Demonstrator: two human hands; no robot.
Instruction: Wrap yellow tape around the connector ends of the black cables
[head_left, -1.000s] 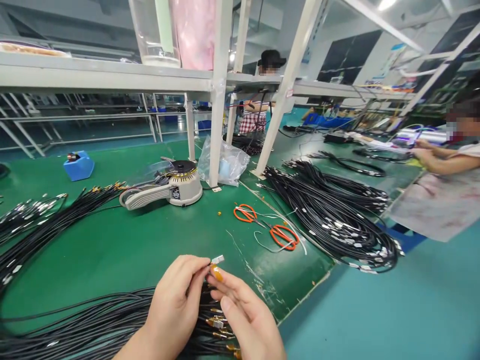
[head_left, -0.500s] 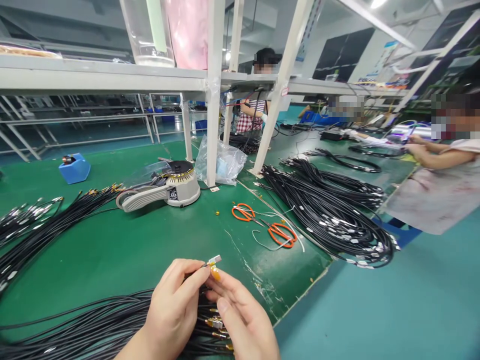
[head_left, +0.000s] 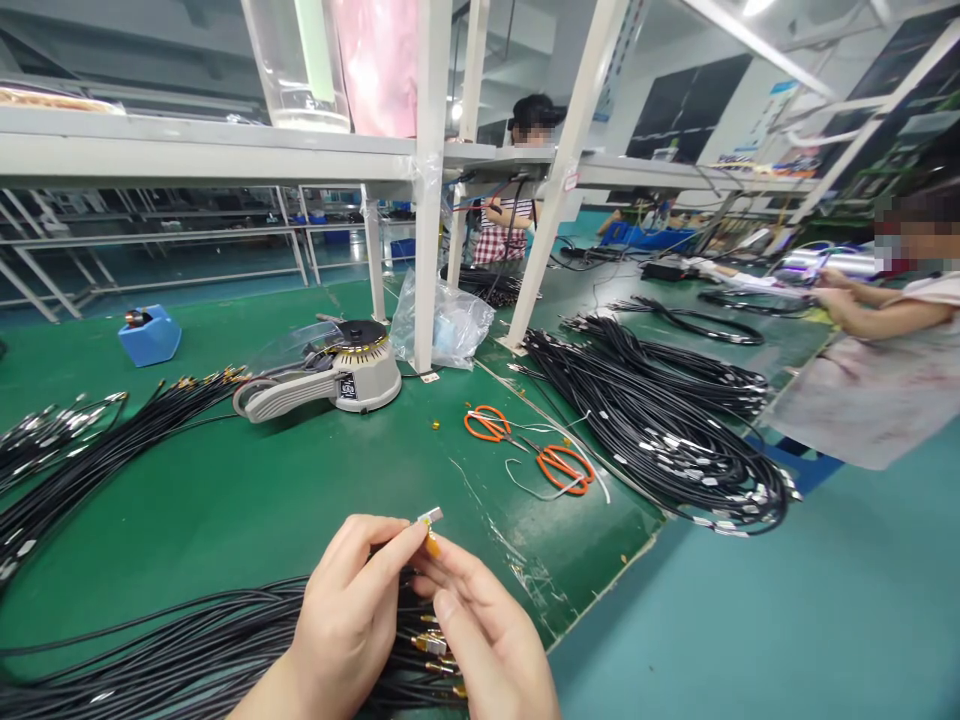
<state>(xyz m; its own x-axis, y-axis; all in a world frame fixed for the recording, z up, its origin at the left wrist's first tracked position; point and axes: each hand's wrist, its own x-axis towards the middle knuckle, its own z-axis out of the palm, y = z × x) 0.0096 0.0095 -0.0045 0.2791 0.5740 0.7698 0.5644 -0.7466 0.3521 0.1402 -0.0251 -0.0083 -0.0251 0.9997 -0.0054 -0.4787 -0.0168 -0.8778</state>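
Above the bench's front edge, my left hand (head_left: 346,610) is closed in a pinch on a black cable just behind its silver connector (head_left: 430,516). The left thumb presses near the base of the connector. My right hand (head_left: 491,635) is curled close beside it, its index fingertip at a strip of amber tape (head_left: 432,546) by the connector. Under both hands lies a bundle of black cables (head_left: 217,640). Several of its ends show amber-wrapped metal connectors (head_left: 430,645). My left hand hides most of the held cable.
A round tape dispenser (head_left: 366,375) stands behind my hands. Two orange-handled scissors (head_left: 564,468) lie to the right with white strips. Coiled cables (head_left: 660,430) are beyond them, more cables (head_left: 97,450) at left. A blue holder (head_left: 150,336) stands at back left. Shelf posts (head_left: 426,250) rise ahead. Co-workers (head_left: 874,370) are nearby.
My left thumb has slid forward toward the connector, covering more of the amber tape at its base. My right hand has hardly moved.
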